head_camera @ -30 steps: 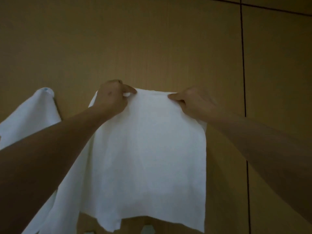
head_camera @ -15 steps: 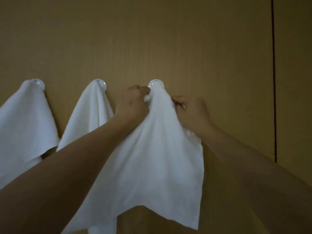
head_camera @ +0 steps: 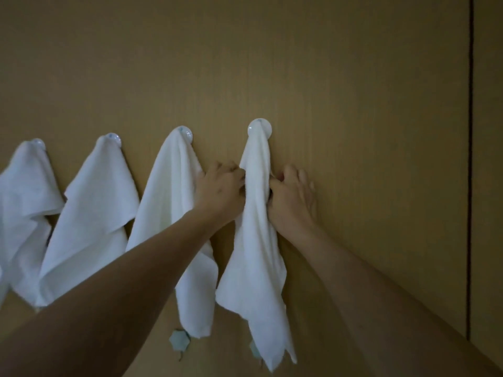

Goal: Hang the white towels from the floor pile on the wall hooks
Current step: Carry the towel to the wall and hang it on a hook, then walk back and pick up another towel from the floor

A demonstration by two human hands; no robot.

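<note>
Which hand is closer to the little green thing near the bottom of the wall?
Left. The left hand is up high, just right of the green thing. The right hand is farther right, past the rightmost towel.

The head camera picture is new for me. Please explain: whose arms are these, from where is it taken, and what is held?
No machine here: a person wears one camera on the head, so you see their own arms reaching forward. The left hand and right hand both grip the rightmost towel, which hangs from a round white hook on the brown wall. Three other white towels hang on hooks to the left.
</note>
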